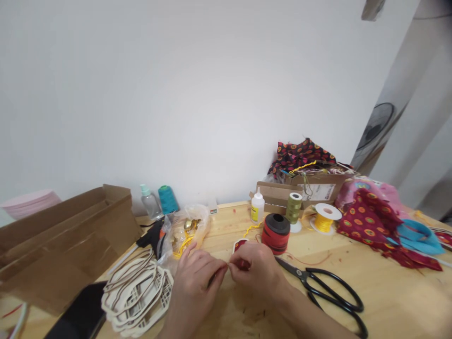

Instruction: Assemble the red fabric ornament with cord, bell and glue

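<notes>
We are looking at a small red piece (240, 245) edged in white, a red spool (276, 233) capped in black, an olive-green thread spool (293, 207), a white reel (324, 220) wearing yellow cord, a teal thread cone (167, 199) and black scissors (328, 289); we are also seeing a red fabric (369, 221) dotted with orange, a black fabric (300, 154) carrying red-orange dots, a blue band (420, 235), cream cutouts (137, 292) and a brown cardboard box (60, 240) on the pale wooden table (388, 292)

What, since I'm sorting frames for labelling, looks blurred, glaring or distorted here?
Head view: soft, even light, no glare, faint shadows on the table; the wide lens bows the edges, tilting the cardboard box; the left hand, right hand and the small red piece at their fingertips look slightly soft; the scissors are crisper.
</notes>
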{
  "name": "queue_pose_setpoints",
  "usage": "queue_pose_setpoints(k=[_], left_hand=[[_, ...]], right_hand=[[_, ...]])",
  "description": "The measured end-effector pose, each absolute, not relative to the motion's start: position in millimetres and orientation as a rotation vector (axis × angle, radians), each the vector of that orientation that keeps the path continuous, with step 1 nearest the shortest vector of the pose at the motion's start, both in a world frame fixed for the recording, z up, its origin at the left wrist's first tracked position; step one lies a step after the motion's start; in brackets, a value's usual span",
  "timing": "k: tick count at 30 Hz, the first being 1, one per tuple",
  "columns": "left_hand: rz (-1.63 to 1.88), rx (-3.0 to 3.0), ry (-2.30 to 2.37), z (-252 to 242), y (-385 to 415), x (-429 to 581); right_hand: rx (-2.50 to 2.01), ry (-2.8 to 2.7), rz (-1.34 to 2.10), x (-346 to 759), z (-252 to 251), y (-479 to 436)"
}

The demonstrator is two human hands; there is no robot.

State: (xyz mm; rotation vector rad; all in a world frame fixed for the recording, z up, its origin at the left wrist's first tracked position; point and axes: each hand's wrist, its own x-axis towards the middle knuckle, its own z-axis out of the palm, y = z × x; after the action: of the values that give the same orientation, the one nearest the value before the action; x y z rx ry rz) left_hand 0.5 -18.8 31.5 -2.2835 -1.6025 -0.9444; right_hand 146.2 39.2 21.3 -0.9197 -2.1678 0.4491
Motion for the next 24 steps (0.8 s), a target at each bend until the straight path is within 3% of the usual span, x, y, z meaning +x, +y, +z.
queue_pose_setpoints(k=[7,16,24], left_hand=[[-0.867,-2.328,-1.607,28.8,-16.4,-2.1],[-0.9,-2.346,-1.607,24.3,-18.5,-0.4],[-0.986,-2.292,-1.606,19.7,-15.7,-1.3]], right_hand=[[-0.926,-2.178,0.518,148.2,23.4,39.5],[-0.946,-1.674,1.347,144.5,19.7,39.3],[-0.971,-1.75,1.127,145.7,20.8,38.8]])
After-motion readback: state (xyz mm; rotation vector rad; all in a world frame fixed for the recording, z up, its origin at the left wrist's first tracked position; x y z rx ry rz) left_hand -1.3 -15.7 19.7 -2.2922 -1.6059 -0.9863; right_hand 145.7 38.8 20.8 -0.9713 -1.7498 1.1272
